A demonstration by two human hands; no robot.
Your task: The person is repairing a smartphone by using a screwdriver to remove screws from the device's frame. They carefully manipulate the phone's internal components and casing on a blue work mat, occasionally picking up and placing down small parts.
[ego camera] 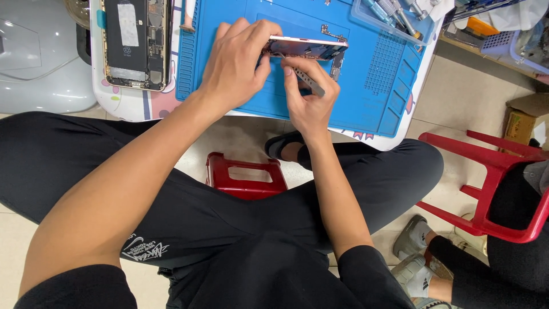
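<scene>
My left hand (234, 63) grips a pink phone housing (311, 47), holding it tilted on edge above the blue work mat (372, 86). My right hand (309, 97) holds a slim grey metal tool (306, 79) with its tip up against the underside of the housing. A second opened phone (136, 43), with its black battery showing, lies flat on the white table to the left of the mat.
A clear tray of screwdrivers (394, 14) sits at the mat's far right corner. A red stool (246, 174) stands between my legs. To the right is a red plastic chair (492, 177) with another person's legs and feet (423, 257). A cardboard box (523, 120) sits on the floor.
</scene>
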